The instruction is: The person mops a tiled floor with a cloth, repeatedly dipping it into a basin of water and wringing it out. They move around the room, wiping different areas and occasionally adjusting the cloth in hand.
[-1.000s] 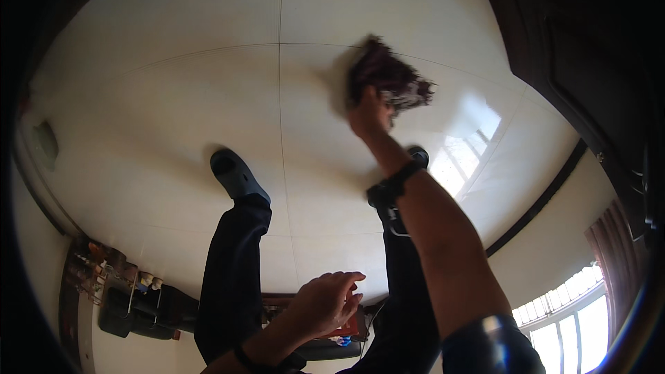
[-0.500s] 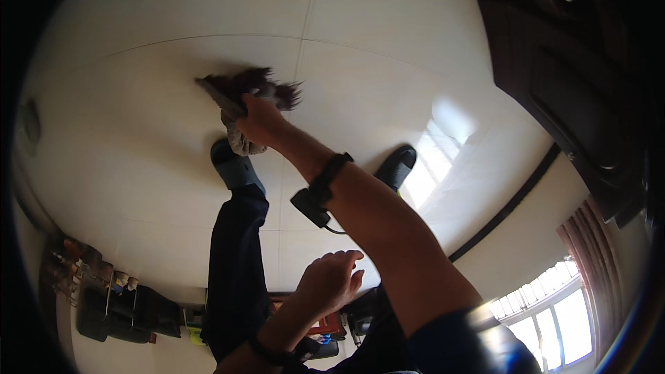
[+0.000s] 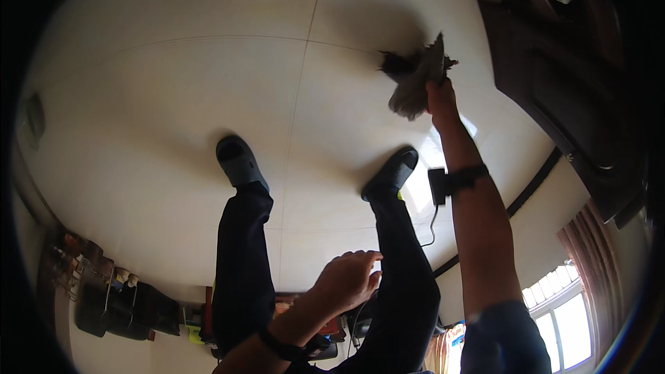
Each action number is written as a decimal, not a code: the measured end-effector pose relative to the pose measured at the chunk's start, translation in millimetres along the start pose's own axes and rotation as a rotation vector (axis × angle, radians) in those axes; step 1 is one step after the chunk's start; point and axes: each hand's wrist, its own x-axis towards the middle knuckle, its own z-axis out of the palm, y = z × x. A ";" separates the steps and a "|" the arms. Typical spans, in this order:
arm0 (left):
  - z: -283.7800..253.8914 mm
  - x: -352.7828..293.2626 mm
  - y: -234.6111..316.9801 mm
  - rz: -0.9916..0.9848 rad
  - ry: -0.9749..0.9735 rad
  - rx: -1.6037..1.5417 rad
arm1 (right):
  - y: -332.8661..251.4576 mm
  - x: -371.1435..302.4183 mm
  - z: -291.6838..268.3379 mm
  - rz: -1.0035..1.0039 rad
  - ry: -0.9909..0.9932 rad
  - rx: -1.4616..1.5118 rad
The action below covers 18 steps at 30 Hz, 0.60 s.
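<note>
At the end of my outstretched right arm, my right hand [image 3: 441, 100] is closed on a rag [image 3: 414, 90], a grey-brown cloth with dark, shaggy edges. The rag hangs bunched over the pale tiled floor [image 3: 173, 90], beyond my right foot; its shadow lies on the tiles. Whether it touches the floor I cannot tell. My left hand [image 3: 348, 278] hovers in front of my body near my right thigh. Its fingers are loosely bent with the thumb apart, and nothing shows in it.
My two slippered feet, the left slipper [image 3: 237, 159] and the right slipper [image 3: 392, 172], stand apart on the floor. A dark wooden cabinet [image 3: 554, 97] rises at the right. Behind me are a window [image 3: 568, 325], a curtain [image 3: 596, 256] and dark chairs [image 3: 156, 310].
My right hand has swung the rag from in front of my left foot across to the far right. My left hand has shifted slightly right.
</note>
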 end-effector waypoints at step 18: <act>-16.6 -16.9 -25.8 -0.001 -0.009 0.090 | -89.2 -148.6 288.8 -0.471 -0.777 -0.541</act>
